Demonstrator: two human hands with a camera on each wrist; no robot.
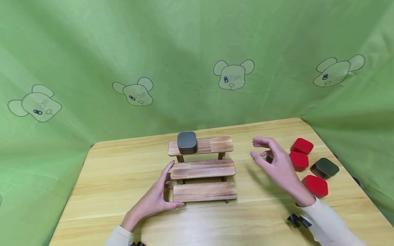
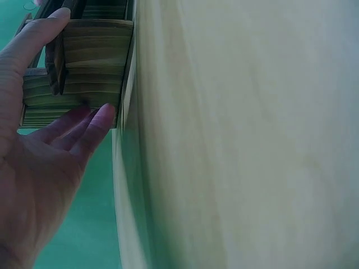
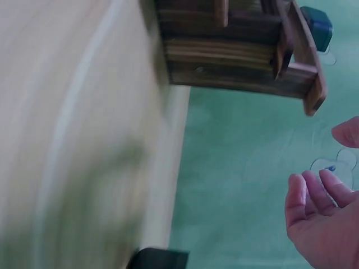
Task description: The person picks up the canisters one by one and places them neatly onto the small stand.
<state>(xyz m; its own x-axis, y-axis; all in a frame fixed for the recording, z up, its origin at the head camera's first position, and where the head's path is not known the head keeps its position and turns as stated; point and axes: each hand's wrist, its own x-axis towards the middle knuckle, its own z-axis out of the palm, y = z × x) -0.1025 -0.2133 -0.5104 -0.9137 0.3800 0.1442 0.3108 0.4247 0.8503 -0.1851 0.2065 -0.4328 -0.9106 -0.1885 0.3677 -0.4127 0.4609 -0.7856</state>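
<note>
A three-tier wooden stand (image 1: pixel 204 192) stands on the table, with a dark grey rounded box (image 1: pixel 187 141) at the left end of its top tier. My left hand (image 1: pixel 154 198) holds the stand's left side, thumb at the front of the lowest tier and fingers farther back; the left wrist view shows its fingertips against the wood. My right hand (image 1: pixel 278 167) is raised to the right of the stand, fingers loosely bent and nothing between them. In the right wrist view, the right hand (image 3: pixel 322 218) is apart from the stand (image 3: pixel 235 73).
Right of the right hand are red boxes (image 1: pixel 302 146) (image 1: pixel 298 161) (image 1: pixel 315 186) and a dark box (image 1: pixel 325 168). Another dark object (image 1: pixel 269 159) is mostly hidden behind that hand. A green curtain (image 1: pixel 184 51) with printed bear heads surrounds the wooden table (image 1: pixel 117 177).
</note>
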